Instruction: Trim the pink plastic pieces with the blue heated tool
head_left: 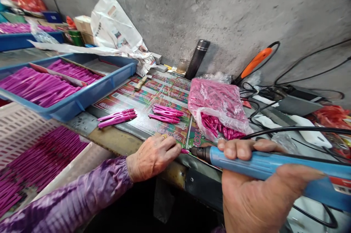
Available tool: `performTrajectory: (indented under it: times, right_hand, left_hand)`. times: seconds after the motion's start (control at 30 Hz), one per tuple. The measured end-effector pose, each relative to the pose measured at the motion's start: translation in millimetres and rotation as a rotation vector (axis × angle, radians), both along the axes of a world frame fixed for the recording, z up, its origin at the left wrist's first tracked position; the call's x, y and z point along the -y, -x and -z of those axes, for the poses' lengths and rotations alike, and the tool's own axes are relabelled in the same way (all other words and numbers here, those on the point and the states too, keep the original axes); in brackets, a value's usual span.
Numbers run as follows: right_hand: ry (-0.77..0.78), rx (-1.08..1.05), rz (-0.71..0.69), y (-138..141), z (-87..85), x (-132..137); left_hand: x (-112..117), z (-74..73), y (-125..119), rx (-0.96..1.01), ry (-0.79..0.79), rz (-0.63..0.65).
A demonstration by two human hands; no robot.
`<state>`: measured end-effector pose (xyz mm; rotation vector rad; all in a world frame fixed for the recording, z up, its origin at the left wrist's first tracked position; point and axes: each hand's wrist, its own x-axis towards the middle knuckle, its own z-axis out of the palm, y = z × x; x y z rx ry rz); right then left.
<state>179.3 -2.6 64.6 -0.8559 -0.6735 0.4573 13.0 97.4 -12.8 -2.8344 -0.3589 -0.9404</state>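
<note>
Pointing left, blue screwdriver, long axis crosswise

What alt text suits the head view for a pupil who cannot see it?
The right hand holds a blue tool, its tip at a pink piece held by the left hand. Beyond, two pink bundles lie between a blue tray and an open plastic bag of pink pieces.

Bundles between tray and bag
</note>
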Motion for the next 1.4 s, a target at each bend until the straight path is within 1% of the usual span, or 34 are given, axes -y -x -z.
performTrajectory:
  times: [0.2, 0.43, 0.73, 0.9, 1.0, 1.2, 1.4]
  right_hand:
    - [0.007, 0.004, -0.005, -1.2, -0.7, -1.2]
    - [0.002, 0.017, -0.002, -0.8, -2.8, -0.9]
    - [-0.005, -0.051, -0.005, -0.2, 1.3, -4.3]
    - [-0.007, -0.053, 0.004, -1.0, 1.9, -3.4]
    - [0.002, -0.047, 0.004, -1.9, 1.0, -2.0]
    - [0.000, -0.070, 0.012, -3.9, 3.2, -1.6]
    - [0.005, -0.057, 0.004, -2.6, 3.6, -2.3]
  left_hand:
    - [2.0, -0.9, -0.3, 0.098, 0.022, 0.046]
    - [1.7, 3.4, 0.9, 0.099, 0.019, 0.041]
    - [1.3, -0.2, 0.1, 0.127, 0.071, 0.081]
    - [1.7, 2.4, 0.1, 0.126, 0.079, 0.074]
    - [1.8, 3.3, 0.1, 0.119, 0.059, 0.051]
    - [1.6, -1.2, 0.9, 0.100, -0.010, 0.030]
    - [1.1, -2.2, 0.1, 0.083, -0.012, 0.020]
